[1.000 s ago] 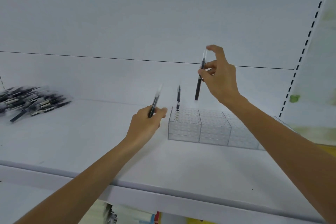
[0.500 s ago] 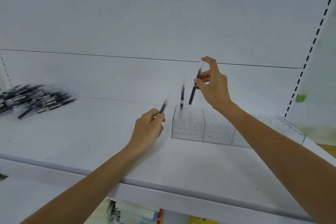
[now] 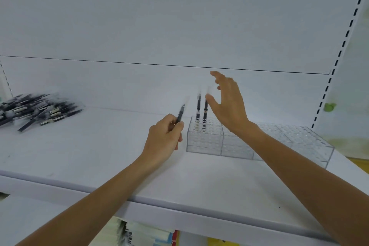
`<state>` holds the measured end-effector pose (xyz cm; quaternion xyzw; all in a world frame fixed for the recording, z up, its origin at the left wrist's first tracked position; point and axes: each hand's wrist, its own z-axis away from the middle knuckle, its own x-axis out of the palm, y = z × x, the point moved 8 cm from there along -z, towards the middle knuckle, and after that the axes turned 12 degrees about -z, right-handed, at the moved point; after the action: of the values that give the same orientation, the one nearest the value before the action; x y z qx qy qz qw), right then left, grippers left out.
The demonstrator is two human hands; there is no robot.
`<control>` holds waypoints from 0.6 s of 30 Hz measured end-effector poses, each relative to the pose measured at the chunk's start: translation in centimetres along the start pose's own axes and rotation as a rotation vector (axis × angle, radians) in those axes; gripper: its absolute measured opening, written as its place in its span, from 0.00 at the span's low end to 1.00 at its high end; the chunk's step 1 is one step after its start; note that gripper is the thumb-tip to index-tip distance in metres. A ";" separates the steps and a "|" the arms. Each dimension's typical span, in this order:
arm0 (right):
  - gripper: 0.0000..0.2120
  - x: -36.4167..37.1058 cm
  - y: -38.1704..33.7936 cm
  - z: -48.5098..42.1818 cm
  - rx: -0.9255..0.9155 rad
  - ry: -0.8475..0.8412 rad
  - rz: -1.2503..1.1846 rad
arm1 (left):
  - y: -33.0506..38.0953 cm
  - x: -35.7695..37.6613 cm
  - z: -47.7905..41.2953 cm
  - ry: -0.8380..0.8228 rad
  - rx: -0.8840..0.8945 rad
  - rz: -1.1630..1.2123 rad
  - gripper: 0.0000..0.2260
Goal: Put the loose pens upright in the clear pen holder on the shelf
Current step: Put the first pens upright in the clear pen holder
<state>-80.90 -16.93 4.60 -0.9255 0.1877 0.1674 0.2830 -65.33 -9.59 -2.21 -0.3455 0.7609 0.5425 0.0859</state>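
A clear pen holder [image 3: 203, 142], a long block pierced with rows of small round holes, stands on the white shelf [image 3: 99, 156]. Two black pens with pale tops stand upright side by side in holes at its far left corner, the left pen [image 3: 198, 109] and the right pen [image 3: 205, 111]. A third pen [image 3: 180, 114], also black, leans in the grip of the left hand [image 3: 164, 140], just left of the holder. A pile of loose pens [image 3: 38, 109] lies flat at the shelf's far left, well apart from the holder.

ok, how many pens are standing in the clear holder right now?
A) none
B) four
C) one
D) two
D: two pens stand upright side by side at the left end of the holder; the left hand holds a third pen, and the right hand is open.
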 end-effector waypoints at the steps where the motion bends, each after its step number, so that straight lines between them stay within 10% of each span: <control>1: 0.19 -0.3 -0.9 0.2 -0.007 0.014 -0.056 | 0.5 -0.1 0.0 0.015 0.013 0.000 0.11; 8: 0.22 1.4 -5.2 2.8 0.084 -0.196 -0.404 | 4.0 0.6 0.1 0.042 0.135 0.045 0.08; 18: 0.23 -6.2 -2.5 -1.3 0.072 0.207 -0.474 | 0.6 0.3 0.2 -0.040 0.138 -0.312 0.05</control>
<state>-84.91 -14.16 9.32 -0.9453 -0.0006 -0.0060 0.3263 -66.00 -9.43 -1.97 -0.4420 0.7316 0.4756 0.2077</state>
